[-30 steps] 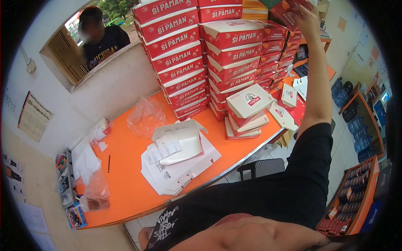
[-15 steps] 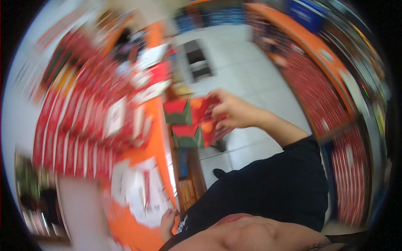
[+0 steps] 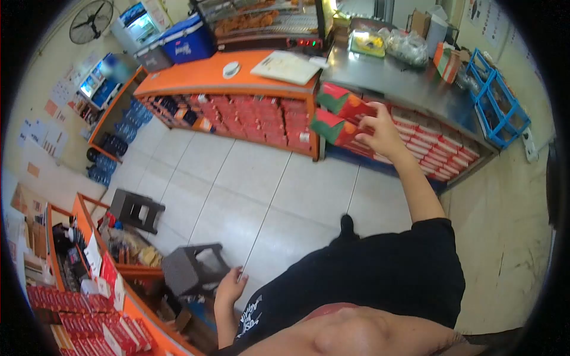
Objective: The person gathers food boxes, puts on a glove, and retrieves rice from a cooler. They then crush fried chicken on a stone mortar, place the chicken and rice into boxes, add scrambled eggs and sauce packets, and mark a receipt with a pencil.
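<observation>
The right hand [image 3: 380, 132] holds two red-and-green boxes [image 3: 339, 102].

Passable: above tiled floor [image 3: 249, 184] | Obstructing: orange counter [image 3: 184, 77], steel counter [image 3: 386, 70], stool [image 3: 181, 272] near left hand [image 3: 230, 288]

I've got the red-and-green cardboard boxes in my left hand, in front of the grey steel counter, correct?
Wrong hand: the head view shows your right hand holding the red-and-green cardboard boxes in front of the grey steel counter.
</observation>
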The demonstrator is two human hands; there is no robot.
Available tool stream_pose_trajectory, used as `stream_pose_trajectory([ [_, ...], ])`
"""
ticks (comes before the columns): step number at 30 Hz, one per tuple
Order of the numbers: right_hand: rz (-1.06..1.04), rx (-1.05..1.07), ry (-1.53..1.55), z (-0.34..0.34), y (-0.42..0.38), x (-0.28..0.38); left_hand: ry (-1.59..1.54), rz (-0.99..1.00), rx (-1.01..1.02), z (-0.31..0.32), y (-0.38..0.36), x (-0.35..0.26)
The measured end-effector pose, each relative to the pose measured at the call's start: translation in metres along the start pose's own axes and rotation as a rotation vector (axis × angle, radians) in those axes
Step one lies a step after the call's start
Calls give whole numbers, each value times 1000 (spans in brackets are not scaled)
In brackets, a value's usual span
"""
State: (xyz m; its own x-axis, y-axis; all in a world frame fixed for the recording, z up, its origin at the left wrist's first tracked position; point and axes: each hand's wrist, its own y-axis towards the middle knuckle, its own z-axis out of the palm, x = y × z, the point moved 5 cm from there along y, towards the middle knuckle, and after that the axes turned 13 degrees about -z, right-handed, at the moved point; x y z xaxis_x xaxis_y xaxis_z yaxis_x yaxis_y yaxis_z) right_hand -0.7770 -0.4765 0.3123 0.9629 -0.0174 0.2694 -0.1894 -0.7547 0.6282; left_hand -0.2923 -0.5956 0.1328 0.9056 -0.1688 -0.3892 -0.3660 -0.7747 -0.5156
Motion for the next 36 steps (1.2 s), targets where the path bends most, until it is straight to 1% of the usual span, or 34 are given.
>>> stream_pose_trajectory([
  [1, 41, -65, -65, -13, 5, -43, -12, 22, -22, 7, 22, -30],
  [2, 11, -87, -85, -23, 16, -85, 55, -40, 83, 26, 45, -55],
  [3, 47, -98, -210, -31, 25, -131, 124, -103, 190, 47, 68, -77],
  [4, 104, -103, -319, -31, 27, -172, 98, -55, 257, 92, 112, -80],
  [5, 105, -128, -319, -33, 37, -215, 89, -7, 318, 124, 161, -93],
  [7, 143, -107, -333, -25, 46, -293, 85, 186, 381, 133, 182, -206],
  [8, 127, -118, -434, -14, 47, -334, 218, 304, 341, 127, 186, -262],
  [9, 122, -111, -445, -8, 55, -364, 323, 429, 307, 123, 188, -320],
  [11, 68, -63, -549, 12, 53, -398, 233, 555, 273, 109, 198, -401],
  [13, -38, 30, -425, 45, 56, -410, 76, 631, 192, 73, 198, -459],
  [15, 111, 269, -234, 99, 53, -434, 1, 681, 93, 54, 213, -501],
  [17, 9, 189, -229, 122, 61, -425, 18, 792, 43, 50, 238, -552],
  [19, -19, 98, -93, 133, 69, -420, -49, 992, -108, 57, 277, -614],
  [20, 16, 98, -117, 126, 75, -417, -50, 1016, -160, 61, 296, -651],
  [21, 38, 77, -10, 110, 88, -411, -57, 1046, -218, 65, 312, -682],
  [22, 51, 51, 91, 97, 96, -418, -64, 1084, -198, 76, 332, -703],
  [23, 68, 44, 52, 86, 101, -443, 84, 1179, -266, 90, 351, -726],
  [24, 104, 23, -66, 69, 106, -479, 226, 1268, -344, 100, 364, -749],
  [25, 137, 1, -183, 50, 110, -517, 207, 1305, -342, 98, 370, -768],
  [26, 292, 104, -284, 31, 108, -557, 382, 1196, -185, 101, 377, -779],
  [27, 304, 97, -317, 13, 101, -590, 560, 1076, -30, 103, 383, -784],
  [28, 342, 145, -318, 2, 88, -625, 559, 1110, -25, 96, 382, -796],
  [29, 381, 197, -315, -7, 84, -651, 642, 1150, -43, 93, 380, -805],
  [30, 398, 199, -336, -17, 87, -655, 719, 1185, -61, 95, 381, -811],
  [31, 463, 464, -394, -17, 86, -652, 710, 1207, -54, 99, 389, -815],
  [32, 529, 725, -441, -16, 83, -655, 752, 1346, -80, 105, 392, -817],
  [33, 602, 809, -320, -2, 67, -683, 799, 1483, -106, 110, 394, -819],
  [34, 632, 816, -278, -1, 66, -684, 806, 1502, -92, 108, 390, -826],
  [36, 700, 824, -217, 1, 44, -663, 922, 1234, 531, 111, 379, -820],
])
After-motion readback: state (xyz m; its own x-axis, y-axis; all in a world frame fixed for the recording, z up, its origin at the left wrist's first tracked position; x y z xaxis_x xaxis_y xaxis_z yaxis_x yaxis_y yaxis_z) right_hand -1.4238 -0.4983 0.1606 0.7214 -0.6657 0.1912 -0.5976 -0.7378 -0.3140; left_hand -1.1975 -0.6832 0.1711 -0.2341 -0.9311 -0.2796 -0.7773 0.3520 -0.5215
